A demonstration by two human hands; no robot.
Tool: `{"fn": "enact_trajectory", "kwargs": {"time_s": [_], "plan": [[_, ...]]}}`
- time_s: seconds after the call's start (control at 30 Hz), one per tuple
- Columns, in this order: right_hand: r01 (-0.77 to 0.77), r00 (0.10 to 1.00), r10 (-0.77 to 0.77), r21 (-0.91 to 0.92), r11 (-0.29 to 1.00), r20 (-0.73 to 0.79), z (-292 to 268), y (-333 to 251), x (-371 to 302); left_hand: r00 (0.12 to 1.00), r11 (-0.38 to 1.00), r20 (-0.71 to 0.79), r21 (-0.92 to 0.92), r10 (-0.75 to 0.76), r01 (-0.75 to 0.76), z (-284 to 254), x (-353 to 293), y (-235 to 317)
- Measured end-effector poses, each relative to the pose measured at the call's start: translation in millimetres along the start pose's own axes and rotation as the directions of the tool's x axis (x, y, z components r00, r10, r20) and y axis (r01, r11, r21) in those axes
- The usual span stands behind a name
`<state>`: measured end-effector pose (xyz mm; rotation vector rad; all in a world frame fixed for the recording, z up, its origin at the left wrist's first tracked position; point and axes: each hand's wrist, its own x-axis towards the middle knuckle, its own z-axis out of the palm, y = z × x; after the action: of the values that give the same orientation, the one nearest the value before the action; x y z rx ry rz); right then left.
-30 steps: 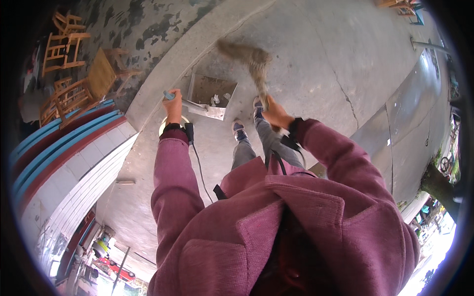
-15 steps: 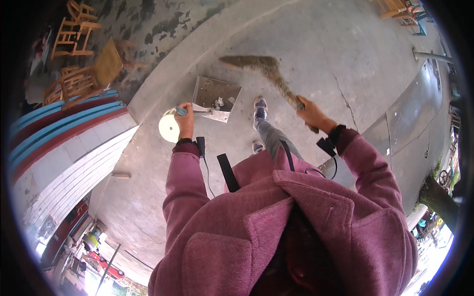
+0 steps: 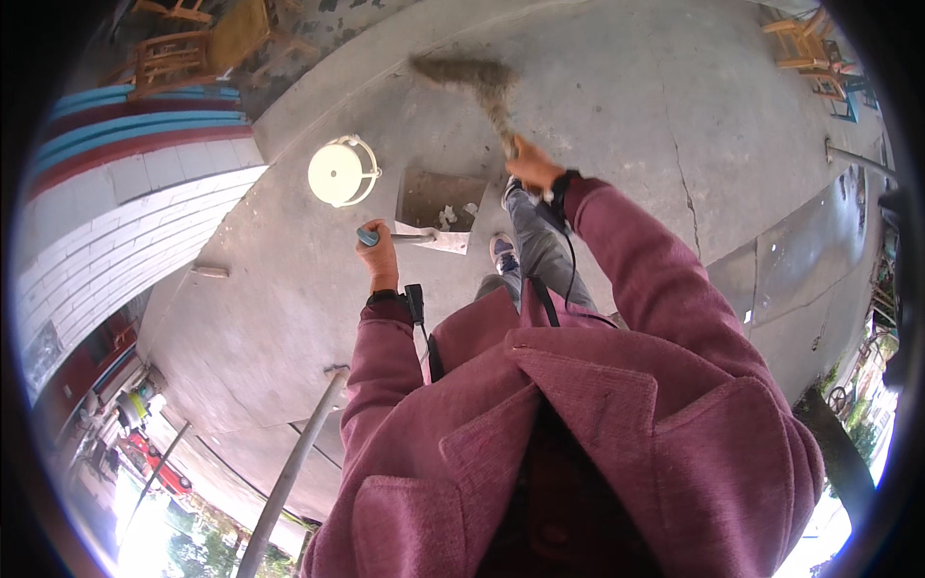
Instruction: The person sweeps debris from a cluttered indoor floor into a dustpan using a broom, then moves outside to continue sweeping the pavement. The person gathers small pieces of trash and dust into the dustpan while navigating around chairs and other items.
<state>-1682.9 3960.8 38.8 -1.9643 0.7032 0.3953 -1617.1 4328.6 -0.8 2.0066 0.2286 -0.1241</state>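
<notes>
My left hand [image 3: 379,252] is closed round the handle of a metal dustpan [image 3: 416,197], whose blue-green grip end sticks out past my fingers. Crumpled whitish scraps [image 3: 448,216] lie in the pan, which is low over the concrete floor; whether it touches cannot be made out. In my right hand [image 3: 533,162] is the handle of a straw broom [image 3: 487,79], fingers wrapped round it. The broom's bristle head points away and to the left, beyond the dustpan, a little blurred.
A round cream stool [image 3: 333,174] stands left of the dustpan. White-tiled steps [image 3: 145,207] with blue and red edges rise at the left. Wooden chairs [image 3: 173,63] lie far left, more [image 3: 805,43] far right. A metal pole [image 3: 294,467] stands near my left arm.
The broom and my right hand have moved left and farther away. My view has shifted forward; the stool now shows beyond my left hand instead of behind it. Both hands keep their holds.
</notes>
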Motion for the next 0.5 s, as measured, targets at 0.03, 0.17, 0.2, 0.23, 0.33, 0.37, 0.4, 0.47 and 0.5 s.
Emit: {"fn": "enact_trajectory", "kwargs": {"time_s": [0.03, 0.17, 0.2, 0.23, 0.33, 0.37, 0.4, 0.47, 0.5], "plan": [[0.049, 0.999, -0.049, -0.161, 0.986, 0.001, 13.9, 7.6, -26.6, 0.998, 0.998, -0.019, -0.029, -0.064, 0.063, -4.5, -9.4, -7.3], [0.158, 0.953, -0.076, -0.269, 0.95, 0.294, -8.4, 14.3, -99.3, 0.999, 0.999, -0.039, -0.036, 0.007, -0.009, -14.0, -5.7, -17.5], [0.139, 0.94, -0.049, -0.249, 0.959, 0.337, -19.8, 8.3, -109.4, 0.999, 0.999, -0.032, -0.032, 0.002, -0.003, -15.6, -4.2, -17.6], [0.117, 0.925, -0.021, -0.23, 0.966, 0.379, -32.7, 0.8, -118.0, 0.996, 0.997, -0.026, 0.001, -0.083, 0.083, -16.2, -0.4, -16.5], [0.04, 0.931, 0.0, -0.102, 0.994, 0.365, -59.8, -16.1, -144.8, 0.98, 0.978, -0.03, -0.074, 0.195, -0.197, -18.5, -1.9, -13.8], [-0.055, 0.922, 0.075, -0.063, 0.997, 0.38, -64.7, -18.4, -153.1, 0.989, 0.989, -0.029, -0.015, 0.148, -0.149, -18.3, 1.7, -11.4], [-0.1, 0.922, 0.134, -0.109, 0.989, 0.363, -70.2, -17.6, -161.3, 0.988, 0.989, -0.027, -0.005, 0.149, -0.149, -20.5, 0.6, -11.0], [-0.147, 0.96, 0.147, -0.015, 0.989, 0.239, -80.4, -9.7, -175.8, 0.999, 0.996, 0.021, 0.076, 0.048, -0.049, -25.7, 3.0, -8.4], [-0.257, 0.953, 0.257, -0.023, 0.966, 0.159, -88.1, -3.0, -184.1, 0.99, 0.989, 0.021, 0.049, 0.141, -0.142, -30.6, -2.1, -8.2]]}}
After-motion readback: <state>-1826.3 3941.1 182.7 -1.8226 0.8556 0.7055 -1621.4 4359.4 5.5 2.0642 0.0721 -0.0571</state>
